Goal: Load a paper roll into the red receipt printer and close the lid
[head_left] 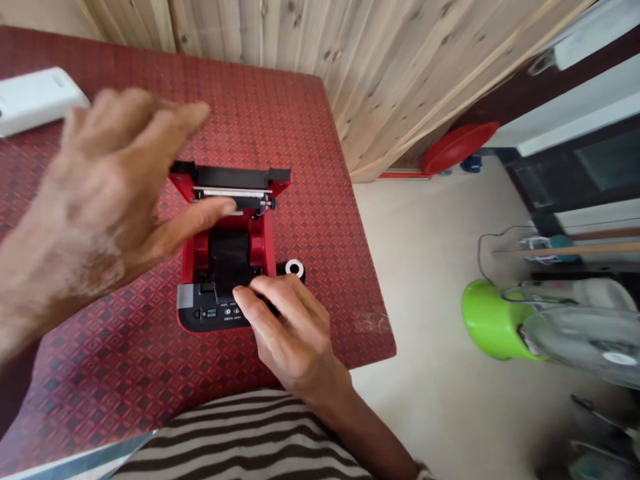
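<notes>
At the far left of the bench (320,140), beyond the left hand from the red-and-black printer (269,250), lies a smooth white plastic case (37,100). The left hand (107,183) is over the printer's left side, its fingers spread and its thumb reaching across beneath the raised lid (230,177); whether that thumb touches anything is unclear. The printer sits upright on the bench, opened, with a black sheet or roll (229,250) in its bay and the control panel (203,323) at the near end. Its shell looks stiff and fairly light, so it may slide if pushed; the firm outer side walls offer the safest hold. The lid probably swings stiffly and is best taken by its solid outer edges, away from the metal bar and roller, while the black material looks thin and easily creased. The right hand (300,343) rests at the printer's near right corner, fingers bent and bunched together by the panel; I cannot tell if they pinch the sheet. Just beside the printer's right wall is a black roll with a white core (300,269).
</notes>
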Demonstrator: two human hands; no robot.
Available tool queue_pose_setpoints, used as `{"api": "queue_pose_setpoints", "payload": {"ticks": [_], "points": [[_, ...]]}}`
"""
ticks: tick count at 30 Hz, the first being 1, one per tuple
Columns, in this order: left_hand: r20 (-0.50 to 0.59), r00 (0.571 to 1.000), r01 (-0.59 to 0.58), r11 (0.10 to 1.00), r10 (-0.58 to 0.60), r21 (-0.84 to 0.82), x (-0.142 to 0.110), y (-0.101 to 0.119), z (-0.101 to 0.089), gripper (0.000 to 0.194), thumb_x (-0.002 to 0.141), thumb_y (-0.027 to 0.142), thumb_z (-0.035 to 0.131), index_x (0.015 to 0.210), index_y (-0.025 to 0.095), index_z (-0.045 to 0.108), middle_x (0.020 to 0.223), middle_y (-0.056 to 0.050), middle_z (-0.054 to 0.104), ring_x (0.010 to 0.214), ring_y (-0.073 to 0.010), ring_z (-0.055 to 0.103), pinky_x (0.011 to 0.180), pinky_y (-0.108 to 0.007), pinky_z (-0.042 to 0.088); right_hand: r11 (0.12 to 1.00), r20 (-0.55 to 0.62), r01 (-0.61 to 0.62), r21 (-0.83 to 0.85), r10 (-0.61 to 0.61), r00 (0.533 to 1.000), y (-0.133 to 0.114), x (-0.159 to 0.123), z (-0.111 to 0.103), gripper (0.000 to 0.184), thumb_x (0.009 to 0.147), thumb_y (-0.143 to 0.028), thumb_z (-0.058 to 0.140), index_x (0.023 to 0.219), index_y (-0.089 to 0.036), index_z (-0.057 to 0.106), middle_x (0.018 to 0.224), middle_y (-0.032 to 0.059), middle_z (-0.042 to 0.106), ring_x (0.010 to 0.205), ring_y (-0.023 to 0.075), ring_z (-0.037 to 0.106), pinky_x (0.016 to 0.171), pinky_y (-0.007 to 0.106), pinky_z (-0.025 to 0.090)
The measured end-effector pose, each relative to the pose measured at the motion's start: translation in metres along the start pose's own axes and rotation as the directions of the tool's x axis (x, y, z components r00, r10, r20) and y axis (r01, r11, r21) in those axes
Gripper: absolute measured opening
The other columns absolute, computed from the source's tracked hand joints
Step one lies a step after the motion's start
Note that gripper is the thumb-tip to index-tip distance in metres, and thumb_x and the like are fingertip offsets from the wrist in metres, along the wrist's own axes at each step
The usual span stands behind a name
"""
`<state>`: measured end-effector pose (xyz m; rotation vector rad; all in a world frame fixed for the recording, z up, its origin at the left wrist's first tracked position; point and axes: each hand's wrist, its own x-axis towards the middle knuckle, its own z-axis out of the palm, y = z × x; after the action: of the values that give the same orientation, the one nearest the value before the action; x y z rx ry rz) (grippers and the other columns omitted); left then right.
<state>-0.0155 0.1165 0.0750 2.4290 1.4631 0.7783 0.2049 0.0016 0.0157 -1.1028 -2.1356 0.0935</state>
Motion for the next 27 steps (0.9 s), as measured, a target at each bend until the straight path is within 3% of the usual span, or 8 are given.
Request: {"api": "queue_pose_setpoints", "payload": {"ticks": [2, 5, 8, 13, 18, 23, 27], "points": [[0.114, 0.983, -0.154, 0.984, 0.143, 0.085, 0.000, -0.005, 0.003, 0.079, 0.095, 0.080, 0.052, 0.143, 0.018, 0.063, 0.118, -0.010, 0.067, 0.121, -0.0373, 0.065, 0.114, -0.067, 0.041, 1.000, 0.013, -0.003, -0.011, 0.003, 1.000, 0.000, 0.002, -0.002, 0.024, 0.103, -0.002, 0.052, 0.108, -0.010, 0.073, 0.095, 0.0088, 0.075, 0.085, 0.0175, 0.066, 0.078, 0.032, 0.060], [0.080, 0.972, -0.230, 0.964, 0.221, 0.132, -0.006, -0.004, 0.006, 0.057, 0.101, 0.070, 0.051, 0.125, 0.022, 0.069, 0.099, -0.006, 0.067, 0.094, -0.0275, 0.065, 0.100, -0.051, 0.050, 1.000, 0.022, 0.007, -0.022, -0.006, 1.000, 0.000, 0.003, -0.004, 0.023, 0.104, -0.003, 0.052, 0.108, -0.010, 0.074, 0.094, 0.0084, 0.075, 0.084, 0.0176, 0.066, 0.078, 0.032, 0.059], [0.059, 0.961, -0.276, 0.944, 0.270, 0.179, -0.020, 0.007, 0.005, 0.054, 0.103, 0.067, 0.050, 0.127, 0.022, 0.067, 0.104, -0.007, 0.070, 0.091, -0.0271, 0.062, 0.087, -0.043, 0.049, 0.999, 0.022, 0.008, -0.037, -0.007, 1.000, 0.000, 0.002, -0.004, 0.024, 0.104, -0.004, 0.051, 0.108, -0.010, 0.074, 0.094, 0.0077, 0.075, 0.082, 0.0171, 0.064, 0.077, 0.032, 0.058], [0.065, 0.971, -0.237, 0.968, 0.232, 0.085, -0.052, 0.023, 0.006, 0.049, 0.101, 0.047, 0.060, 0.146, 0.028, 0.060, 0.134, -0.008, 0.072, 0.112, -0.0323, 0.067, 0.102, -0.050, 0.046, 0.998, 0.006, 0.026, -0.055, -0.026, 1.000, -0.001, -0.001, -0.003, 0.023, 0.104, -0.005, 0.053, 0.108, -0.010, 0.075, 0.092, 0.0077, 0.074, 0.082, 0.0168, 0.064, 0.077, 0.031, 0.058], [0.068, 0.977, -0.205, 0.978, 0.202, 0.045, -0.087, 0.032, 0.020, 0.065, 0.094, 0.026, 0.060, 0.158, 0.034, 0.051, 0.146, -0.009, 0.069, 0.126, -0.0394, 0.069, 0.112, -0.062, 0.042, 0.997, 0.021, 0.018, -0.081, -0.017, 1.000, -0.003, -0.001, -0.003, 0.025, 0.104, -0.003, 0.051, 0.108, -0.010, 0.075, 0.095, 0.0080, 0.076, 0.082, 0.0170, 0.064, 0.079, 0.032, 0.059], [0.073, 0.985, -0.161, 0.986, 0.157, 0.045, -0.104, 0.038, 0.032, 0.076, 0.089, 0.024, 0.064, 0.163, 0.032, 0.045, 0.154, -0.013, 0.064, 0.137, -0.0433, 0.064, 0.120, -0.067, 0.037, 0.997, 0.016, 0.013, -0.082, -0.012, 1.000, -0.004, 0.000, -0.002, 0.025, 0.106, -0.007, 0.050, 0.105, -0.011, 0.075, 0.094, 0.0075, 0.076, 0.083, 0.0165, 0.065, 0.079, 0.032, 0.060], [0.054, 0.992, -0.115, 0.993, 0.115, -0.006, -0.106, 0.037, 0.035, 0.076, 0.090, 0.030, 0.068, 0.161, 0.039, 0.046, 0.155, -0.008, 0.064, 0.137, -0.0445, 0.064, 0.120, -0.067, 0.037, 0.997, 0.010, 0.014, -0.070, -0.013, 1.000, -0.004, 0.000, -0.001, 0.022, 0.106, -0.007, 0.053, 0.107, -0.010, 0.075, 0.094, 0.0077, 0.076, 0.083, 0.0169, 0.065, 0.079, 0.032, 0.058]]}}
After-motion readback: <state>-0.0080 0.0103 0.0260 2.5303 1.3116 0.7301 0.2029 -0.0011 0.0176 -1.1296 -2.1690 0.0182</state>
